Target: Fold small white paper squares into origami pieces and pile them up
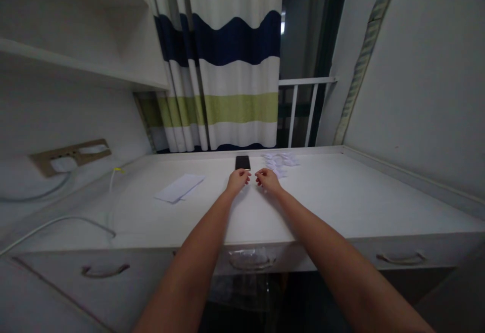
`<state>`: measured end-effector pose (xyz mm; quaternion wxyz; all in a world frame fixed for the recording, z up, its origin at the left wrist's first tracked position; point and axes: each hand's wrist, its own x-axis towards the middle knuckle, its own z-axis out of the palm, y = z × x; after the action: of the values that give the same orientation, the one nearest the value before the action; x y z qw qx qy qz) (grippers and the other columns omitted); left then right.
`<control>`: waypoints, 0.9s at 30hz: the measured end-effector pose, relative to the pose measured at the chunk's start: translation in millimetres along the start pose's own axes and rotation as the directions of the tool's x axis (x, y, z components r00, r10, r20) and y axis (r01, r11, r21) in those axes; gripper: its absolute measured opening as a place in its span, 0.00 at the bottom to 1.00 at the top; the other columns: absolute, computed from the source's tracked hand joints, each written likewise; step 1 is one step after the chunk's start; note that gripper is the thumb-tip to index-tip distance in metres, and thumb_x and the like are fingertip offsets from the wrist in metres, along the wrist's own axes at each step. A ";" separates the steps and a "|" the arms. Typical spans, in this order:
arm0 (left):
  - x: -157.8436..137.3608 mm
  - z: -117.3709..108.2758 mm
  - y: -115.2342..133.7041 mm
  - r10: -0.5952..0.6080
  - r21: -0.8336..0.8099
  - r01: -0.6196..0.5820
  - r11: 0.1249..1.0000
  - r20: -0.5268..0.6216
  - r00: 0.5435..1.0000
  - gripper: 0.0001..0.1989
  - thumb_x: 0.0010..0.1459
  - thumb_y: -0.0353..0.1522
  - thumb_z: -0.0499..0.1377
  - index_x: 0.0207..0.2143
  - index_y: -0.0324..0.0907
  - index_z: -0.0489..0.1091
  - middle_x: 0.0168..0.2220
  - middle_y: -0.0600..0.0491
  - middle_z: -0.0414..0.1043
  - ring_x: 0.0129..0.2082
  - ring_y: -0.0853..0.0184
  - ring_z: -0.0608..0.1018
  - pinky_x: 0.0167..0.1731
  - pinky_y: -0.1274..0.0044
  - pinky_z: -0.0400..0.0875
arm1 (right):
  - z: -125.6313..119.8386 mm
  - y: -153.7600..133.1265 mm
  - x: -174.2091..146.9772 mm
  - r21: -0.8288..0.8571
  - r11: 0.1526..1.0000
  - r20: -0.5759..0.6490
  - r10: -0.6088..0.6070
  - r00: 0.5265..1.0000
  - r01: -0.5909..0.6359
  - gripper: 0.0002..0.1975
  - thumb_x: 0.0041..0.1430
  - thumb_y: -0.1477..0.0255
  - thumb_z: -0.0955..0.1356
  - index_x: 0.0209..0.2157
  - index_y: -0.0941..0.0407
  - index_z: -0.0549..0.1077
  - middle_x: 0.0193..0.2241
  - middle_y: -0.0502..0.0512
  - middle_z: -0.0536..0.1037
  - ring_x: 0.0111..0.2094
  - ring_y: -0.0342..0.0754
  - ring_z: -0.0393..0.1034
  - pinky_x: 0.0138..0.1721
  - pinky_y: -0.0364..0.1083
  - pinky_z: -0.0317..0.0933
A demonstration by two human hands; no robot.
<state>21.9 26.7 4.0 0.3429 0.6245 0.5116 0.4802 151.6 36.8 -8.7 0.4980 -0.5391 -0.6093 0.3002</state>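
— what do we count?
— our left hand [238,180] and right hand [268,179]; fingers curled; whether pinching, we can't tell; one black slab [242,162] lies just beyond the left; several white scraps [279,160] beyond the right.

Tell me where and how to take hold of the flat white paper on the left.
Best pinch the paper by its long right edge, coming low from the right, probably with the left hand: it lies flat, and that edge faces the hand.
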 end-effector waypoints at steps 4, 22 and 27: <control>-17.1 -5.4 -6.9 0.014 0.132 -0.018 0.991 0.036 0.999 0.08 0.49 0.28 0.52 0.24 0.37 0.70 0.17 0.57 0.65 0.17 0.75 0.67 0.21 0.82 0.60 | 4.5 3.8 -12.0 -0.069 0.997 0.072 -0.026 0.997 0.031 0.06 0.50 0.74 0.65 0.23 0.59 0.70 0.15 0.48 0.72 0.17 0.39 0.64 0.24 0.39 0.58; -9.5 -161.4 -19.9 0.205 0.852 0.051 0.521 -0.182 0.962 0.17 0.54 0.34 0.50 0.42 0.36 0.71 0.46 0.42 0.71 0.49 0.58 0.70 0.50 0.71 0.59 | 0.1 2.8 -16.3 -0.026 0.997 0.180 -0.065 0.981 0.071 0.07 0.48 0.76 0.65 0.19 0.59 0.69 0.11 0.45 0.66 0.16 0.38 0.58 0.24 0.39 0.54; -20.5 -192.5 -52.9 -0.059 0.922 0.148 0.358 -0.136 0.989 0.26 0.56 0.40 0.47 0.54 0.35 0.63 0.56 0.42 0.62 0.56 0.59 0.65 0.53 0.71 0.57 | -1.9 0.0 -19.1 -0.032 0.996 0.184 -0.073 0.980 0.080 0.07 0.49 0.76 0.64 0.19 0.58 0.68 0.11 0.44 0.65 0.15 0.37 0.57 0.23 0.39 0.53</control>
<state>-177.8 7.5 8.7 -0.0593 0.6558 0.7445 0.1105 151.9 18.2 -13.4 0.4404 -0.4951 -0.6785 0.3172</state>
